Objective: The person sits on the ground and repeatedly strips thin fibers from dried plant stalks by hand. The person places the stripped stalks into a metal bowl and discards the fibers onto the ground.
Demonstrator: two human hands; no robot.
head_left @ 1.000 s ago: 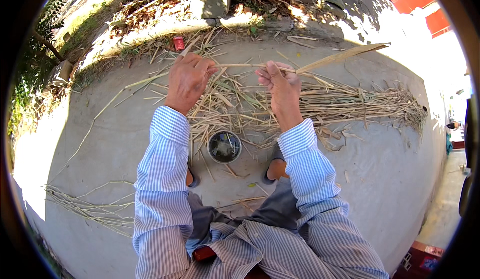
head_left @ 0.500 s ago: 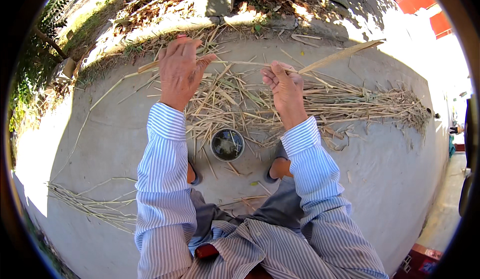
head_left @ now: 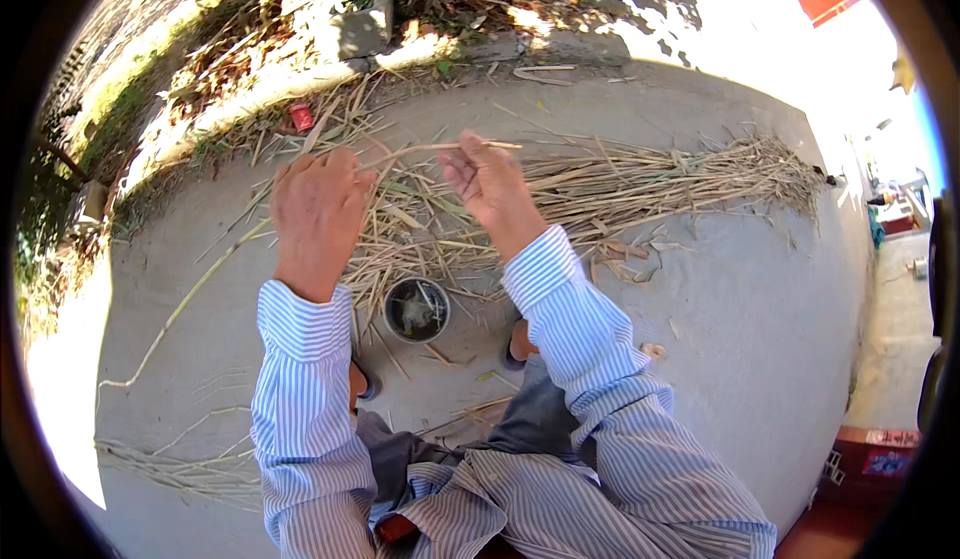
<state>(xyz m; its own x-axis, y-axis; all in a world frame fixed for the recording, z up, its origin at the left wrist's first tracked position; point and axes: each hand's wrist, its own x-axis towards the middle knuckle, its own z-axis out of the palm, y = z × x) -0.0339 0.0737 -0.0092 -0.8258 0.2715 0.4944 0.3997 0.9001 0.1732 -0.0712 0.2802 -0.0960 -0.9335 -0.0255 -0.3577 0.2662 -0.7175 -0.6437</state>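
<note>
My left hand [head_left: 315, 214] and my right hand [head_left: 490, 184] are raised side by side over a heap of dry reed stalks [head_left: 650, 184] on a concrete floor. Both pinch one long thin reed stalk [head_left: 410, 151]. Its short end pokes out just right of my right hand. Its long tail curves down to the left from my left hand and lies on the ground. A small round dark tin [head_left: 417, 309] stands between my feet, below the hands. Striped sleeves cover both forearms.
Loose straw and husks [head_left: 620, 259] lie scattered around the heap. A thin bundle of stalks [head_left: 170, 464] rests at the lower left. A red can [head_left: 300, 117] lies at the concrete's far edge, by grass and stone blocks [head_left: 365, 29]. Red crates [head_left: 870, 459] stand at the lower right.
The stalk that stuck out far to the right has been drawn leftward through my hands; its long part now trails left. My hands have come closer together.
</note>
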